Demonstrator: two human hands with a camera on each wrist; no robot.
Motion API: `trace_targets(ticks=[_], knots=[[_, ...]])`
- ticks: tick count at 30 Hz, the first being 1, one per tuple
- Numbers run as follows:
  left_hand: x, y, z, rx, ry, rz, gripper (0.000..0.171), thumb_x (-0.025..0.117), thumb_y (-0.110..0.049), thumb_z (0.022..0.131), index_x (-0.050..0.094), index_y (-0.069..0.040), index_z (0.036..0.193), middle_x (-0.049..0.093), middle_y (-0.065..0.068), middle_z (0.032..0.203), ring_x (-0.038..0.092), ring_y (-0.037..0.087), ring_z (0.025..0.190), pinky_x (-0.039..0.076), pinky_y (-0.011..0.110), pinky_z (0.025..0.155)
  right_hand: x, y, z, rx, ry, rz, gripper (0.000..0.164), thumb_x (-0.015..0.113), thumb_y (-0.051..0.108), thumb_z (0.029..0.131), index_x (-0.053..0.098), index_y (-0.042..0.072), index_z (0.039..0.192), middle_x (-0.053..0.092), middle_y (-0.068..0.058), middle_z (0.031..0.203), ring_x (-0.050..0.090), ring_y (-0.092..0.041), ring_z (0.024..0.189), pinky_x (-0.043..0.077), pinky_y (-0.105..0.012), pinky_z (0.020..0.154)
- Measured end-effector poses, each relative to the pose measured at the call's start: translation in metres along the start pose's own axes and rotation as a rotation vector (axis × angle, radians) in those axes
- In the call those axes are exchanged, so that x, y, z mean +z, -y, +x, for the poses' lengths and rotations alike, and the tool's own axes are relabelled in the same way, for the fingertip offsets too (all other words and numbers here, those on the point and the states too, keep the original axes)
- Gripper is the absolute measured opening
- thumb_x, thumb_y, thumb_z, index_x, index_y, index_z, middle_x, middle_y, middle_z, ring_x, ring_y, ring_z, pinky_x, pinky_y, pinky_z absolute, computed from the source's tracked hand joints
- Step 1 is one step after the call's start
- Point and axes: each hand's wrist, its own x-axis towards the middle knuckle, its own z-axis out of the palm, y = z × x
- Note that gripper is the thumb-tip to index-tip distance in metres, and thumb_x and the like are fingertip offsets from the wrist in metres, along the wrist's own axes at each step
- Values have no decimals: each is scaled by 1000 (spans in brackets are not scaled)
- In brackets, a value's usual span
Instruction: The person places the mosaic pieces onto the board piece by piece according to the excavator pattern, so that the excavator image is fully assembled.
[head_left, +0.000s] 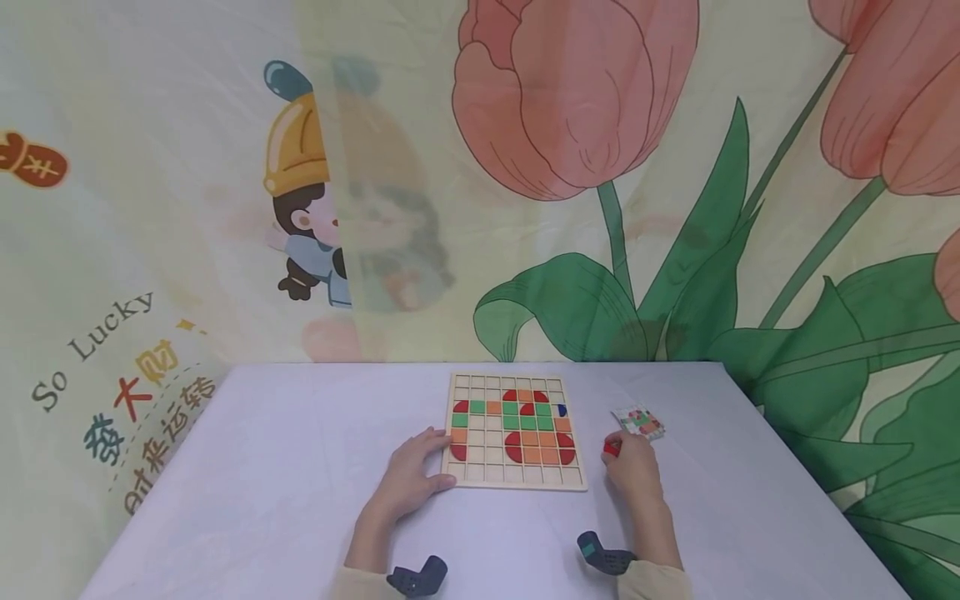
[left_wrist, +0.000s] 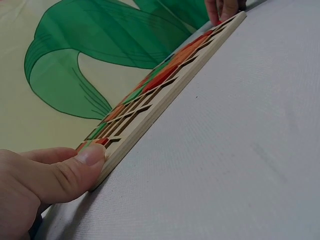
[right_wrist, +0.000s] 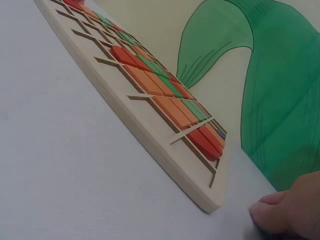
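A wooden grid board (head_left: 480, 475) lies on the table, with red, green and orange flat pieces and a small blue piece (head_left: 562, 410) set in its cells. My left hand (head_left: 411, 471) rests at the board's left side, thumb on the near corner and extended fingers along the edge. To the right of the board, my right hand (head_left: 632, 467) pinches a small red piece (head_left: 611, 448) close above the tabletop. In the right wrist view only part of the right hand (right_wrist: 292, 210) shows, beside the board's corner, and the red piece is hidden there.
A small pattern card (head_left: 640, 422) with coloured shapes lies just beyond the right hand. White cloth covers the table (head_left: 300, 433). Behind it hangs a curtain (head_left: 555, 275) printed with tulips and a cartoon figure. Each wrist carries a dark camera mount (head_left: 420, 577).
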Motion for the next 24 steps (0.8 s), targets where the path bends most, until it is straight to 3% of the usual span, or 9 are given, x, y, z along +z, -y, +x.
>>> trace_targets(ticks=[9, 16, 20, 24], knots=[[1, 1, 1, -3, -4, 3, 61, 77, -23, 76, 56, -14, 132, 47, 7, 145, 31, 34, 141, 21, 61, 114, 1, 4, -2, 25, -28, 47, 25, 63, 3, 86, 58, -4, 109, 62, -26, 102, 60, -35, 91, 55, -48, 83], [2, -1, 1, -14, 0, -1, 61, 77, -23, 75, 56, -14, 132, 46, 7, 146, 30, 34, 141, 21, 60, 115, 1, 10, -2, 23, -115, 129, 21, 67, 15, 87, 60, 2, 102, 64, -18, 92, 57, -24, 77, 57, -34, 69], [0, -3, 0, -12, 1, -4, 61, 77, -22, 75, 56, -14, 132, 46, 8, 146, 30, 35, 141, 21, 61, 114, 5, 25, -1, -2, -78, 204, 21, 68, 18, 87, 62, 4, 101, 65, -15, 94, 59, -22, 79, 57, -30, 70], [-1, -3, 0, -10, 4, 6, 60, 77, -22, 76, 56, -14, 132, 46, 8, 145, 30, 35, 141, 21, 61, 114, 14, 40, -3, -53, 16, 292, 20, 66, 15, 89, 60, 5, 106, 64, -13, 97, 61, -18, 80, 59, -26, 70]])
